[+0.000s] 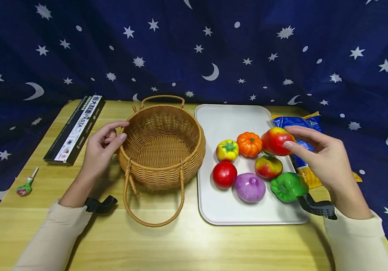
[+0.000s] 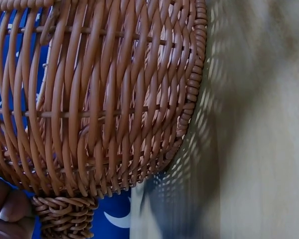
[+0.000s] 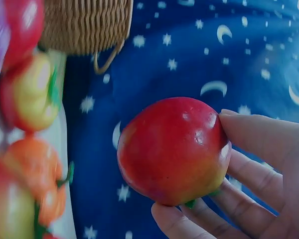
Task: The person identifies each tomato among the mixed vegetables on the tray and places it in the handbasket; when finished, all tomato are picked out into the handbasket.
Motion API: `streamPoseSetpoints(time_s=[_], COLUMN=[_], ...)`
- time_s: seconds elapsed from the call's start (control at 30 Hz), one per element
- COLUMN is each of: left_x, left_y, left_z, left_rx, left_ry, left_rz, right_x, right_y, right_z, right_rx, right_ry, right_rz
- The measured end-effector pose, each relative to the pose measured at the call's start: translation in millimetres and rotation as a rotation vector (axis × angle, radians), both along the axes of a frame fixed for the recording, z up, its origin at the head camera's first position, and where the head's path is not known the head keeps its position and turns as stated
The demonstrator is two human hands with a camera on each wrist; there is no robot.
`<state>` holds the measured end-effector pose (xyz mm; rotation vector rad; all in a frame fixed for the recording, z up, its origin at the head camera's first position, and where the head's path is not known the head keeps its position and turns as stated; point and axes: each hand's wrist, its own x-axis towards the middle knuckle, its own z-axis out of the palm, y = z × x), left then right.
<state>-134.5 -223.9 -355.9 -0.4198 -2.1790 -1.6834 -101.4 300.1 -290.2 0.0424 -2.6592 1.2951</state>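
My right hand (image 1: 326,154) holds a red-and-yellow toy fruit (image 1: 280,141) between thumb and fingers, raised over the tray's right side. Green leaf tips show under this fruit in the right wrist view. With thumb and fingertips, my left hand (image 1: 104,145) pinches the left rim of a round wicker basket (image 1: 160,177). The basket stands upright, its inside bare, one handle folded down toward me. In the left wrist view, the woven wall (image 2: 99,99) fills much of the picture, with curled fingers (image 2: 12,206) at the lower left.
A white tray (image 1: 228,120) right of the basket bears a pumpkin (image 1: 249,145), a tomato (image 1: 224,175), a purple onion (image 1: 250,187), a green pepper (image 1: 287,187) and other toy produce. Blue-and-yellow packets (image 1: 307,171) lie beyond it. A pasta box (image 1: 75,130) and lollipop (image 1: 26,185) lie left.
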Motion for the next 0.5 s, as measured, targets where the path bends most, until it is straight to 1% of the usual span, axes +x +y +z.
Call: streamPoseSetpoints(time_s=[0.07, 0.13, 0.23, 0.37, 0.5], left_x=[-0.3, -0.7, -0.9, -0.6, -0.6], left_y=[-0.7, -1.6, -2.6, -2.8, -2.1], left_z=[-0.3, -0.7, -1.3, -1.3, -0.8], left_rx=[0.004, 0.007, 0.009, 0.015, 0.02], left_ry=[0.003, 0.006, 0.012, 0.013, 0.004], left_rz=[-0.006, -0.014, -0.022, -0.027, -0.033], right_x=[-0.7, -1.1, -1.8, -6.3, -11.7], right_y=[-14.5, -27.6, -46.0, -70.8, -95.1], right_z=[5.0, 9.4, 15.1, 22.1, 32.1], right_rx=[-0.018, -0.039, -0.059, -0.09, -0.095], right_ry=[0.044, 0.061, 0.032, 0.0, 0.008], right_rz=[0.052, 0.094, 0.132, 0.208, 0.289])
